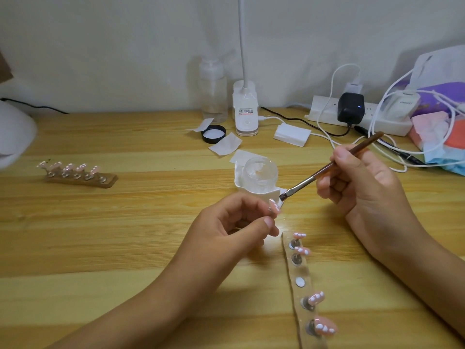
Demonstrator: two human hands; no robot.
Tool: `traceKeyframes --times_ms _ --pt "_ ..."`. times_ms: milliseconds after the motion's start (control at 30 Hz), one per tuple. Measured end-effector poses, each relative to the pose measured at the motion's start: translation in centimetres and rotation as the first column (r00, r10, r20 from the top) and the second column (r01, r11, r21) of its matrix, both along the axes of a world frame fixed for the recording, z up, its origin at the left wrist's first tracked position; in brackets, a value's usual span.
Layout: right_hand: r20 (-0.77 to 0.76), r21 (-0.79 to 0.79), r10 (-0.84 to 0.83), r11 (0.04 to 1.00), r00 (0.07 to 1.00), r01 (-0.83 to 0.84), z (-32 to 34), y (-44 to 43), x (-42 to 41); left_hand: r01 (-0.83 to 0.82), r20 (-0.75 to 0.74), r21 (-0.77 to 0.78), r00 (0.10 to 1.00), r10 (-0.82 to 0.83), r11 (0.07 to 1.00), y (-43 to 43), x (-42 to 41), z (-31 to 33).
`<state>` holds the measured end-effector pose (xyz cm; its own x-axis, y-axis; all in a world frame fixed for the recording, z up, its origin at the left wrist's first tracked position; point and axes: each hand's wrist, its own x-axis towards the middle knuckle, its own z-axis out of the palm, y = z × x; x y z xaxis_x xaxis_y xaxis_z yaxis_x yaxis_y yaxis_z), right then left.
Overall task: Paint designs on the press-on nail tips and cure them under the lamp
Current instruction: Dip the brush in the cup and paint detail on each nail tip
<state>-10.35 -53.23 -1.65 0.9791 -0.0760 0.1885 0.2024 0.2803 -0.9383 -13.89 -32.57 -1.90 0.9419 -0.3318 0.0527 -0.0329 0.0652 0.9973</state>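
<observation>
My left hand (234,222) pinches the small stand of a pink nail tip (274,206) with white dots, held up above the table. My right hand (362,180) grips a brown-handled flat brush (327,168); its bristles hover just right of that tip. A wooden holder strip (299,293) in front of me carries several pink dotted tips and one bare magnet spot. A second holder (80,176) with several tips lies at the left. An open clear gel jar (260,176) sits on a white wipe behind the held tip. The curing lamp (12,132) shows at the left edge.
A black jar lid (213,134), loose wipes, a wipe stack (292,134), a clear pump bottle (212,89) and a white desk-lamp base (245,109) stand at the back. A power strip (362,117) with plugs and cables, and a bag with coloured items, fill the right rear.
</observation>
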Motion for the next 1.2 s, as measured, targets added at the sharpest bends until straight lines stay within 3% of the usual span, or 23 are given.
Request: traceKeyframes --times_ms 1200 --pt "-0.020 0.019 0.029 0.999 0.999 -0.029 0.16 0.26 -0.13 0.019 0.008 0.009 1.000 -0.020 1.000 -0.02 0.04 0.05"
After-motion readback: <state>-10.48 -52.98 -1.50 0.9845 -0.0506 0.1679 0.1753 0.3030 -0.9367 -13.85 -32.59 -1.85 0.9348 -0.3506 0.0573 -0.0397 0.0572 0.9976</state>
